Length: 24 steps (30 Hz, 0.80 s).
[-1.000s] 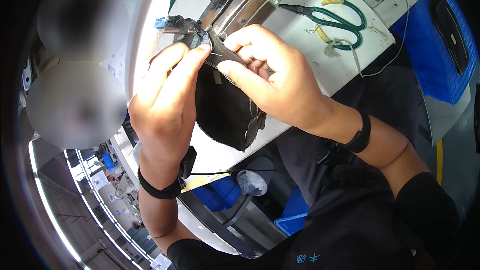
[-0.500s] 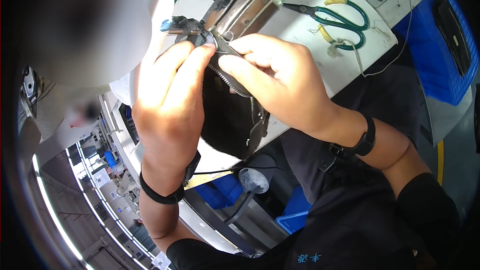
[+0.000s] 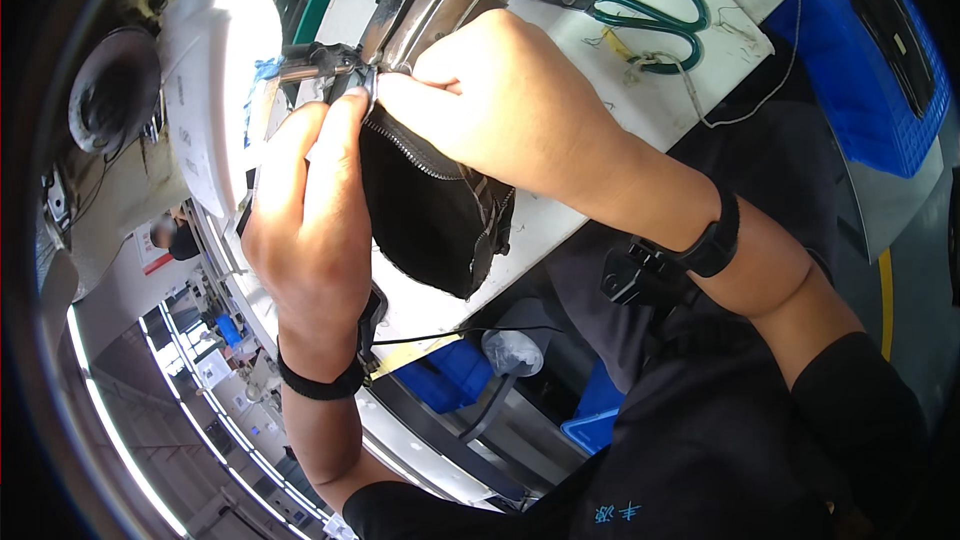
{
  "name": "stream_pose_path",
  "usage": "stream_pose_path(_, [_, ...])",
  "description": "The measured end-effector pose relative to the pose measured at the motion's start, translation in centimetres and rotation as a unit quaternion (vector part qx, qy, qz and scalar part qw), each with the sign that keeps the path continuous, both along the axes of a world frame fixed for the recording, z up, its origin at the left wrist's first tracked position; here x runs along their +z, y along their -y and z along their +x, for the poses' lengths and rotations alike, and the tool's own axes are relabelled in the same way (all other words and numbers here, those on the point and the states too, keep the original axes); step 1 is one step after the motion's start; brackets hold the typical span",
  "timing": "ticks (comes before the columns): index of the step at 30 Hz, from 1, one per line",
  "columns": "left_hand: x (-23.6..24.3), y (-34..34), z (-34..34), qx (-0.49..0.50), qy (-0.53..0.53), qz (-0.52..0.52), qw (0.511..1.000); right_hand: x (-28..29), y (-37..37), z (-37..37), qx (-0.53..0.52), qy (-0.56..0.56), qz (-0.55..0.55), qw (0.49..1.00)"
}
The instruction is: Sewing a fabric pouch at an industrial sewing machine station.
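Observation:
A black pouch with a metal zipper [image 3: 420, 220] hangs between my hands at the edge of the white worktable. My left hand [image 3: 320, 210] grips its left edge, with fingertips pressed together near the top. Close beside those fingertips, my right hand [image 3: 510, 90] pinches the pouch's upper edge at the end of the zipper. The pouch's mouth gapes, showing a dark inside. Just beyond the fingertips sit the dark metal parts of a machine [image 3: 325, 62], which looks like a sewing machine. Exactly what lies between the fingertips is partly hidden.
Green-handled scissors [image 3: 650, 25] with yellow wrapping lie on the white worktable [image 3: 735, 70], with loose thread by them. A blue crate [image 3: 870, 110] at the right carries a black flat item [image 3: 895, 40]. A white machine housing [image 3: 205, 110] stands left. Below hangs a lamp-like cup [image 3: 512, 352].
My right hand has rolled over, its back now turned up and its fingertips closer to my left ones. Hands and pouch appear farther left in the picture; the whole view has shifted too.

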<state>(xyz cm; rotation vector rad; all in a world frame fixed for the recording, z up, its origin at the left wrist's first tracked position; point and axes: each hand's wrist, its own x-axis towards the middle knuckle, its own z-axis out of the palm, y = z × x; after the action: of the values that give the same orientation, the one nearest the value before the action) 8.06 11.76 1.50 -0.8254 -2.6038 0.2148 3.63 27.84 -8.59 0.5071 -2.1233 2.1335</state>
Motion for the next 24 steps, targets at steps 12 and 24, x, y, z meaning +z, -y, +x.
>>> stream_pose_path(12, [1.9,0.0,-0.4,-0.046,0.068,-0.037,0.996,0.9,-0.2,2.9,0.061,0.144,-0.105,0.982])
stream_pose_path(24, [1.7,2.7,-1.3,-0.041,0.062,-0.049,0.996,0.5,0.4,3.1,0.039,0.118,-0.095,0.988])
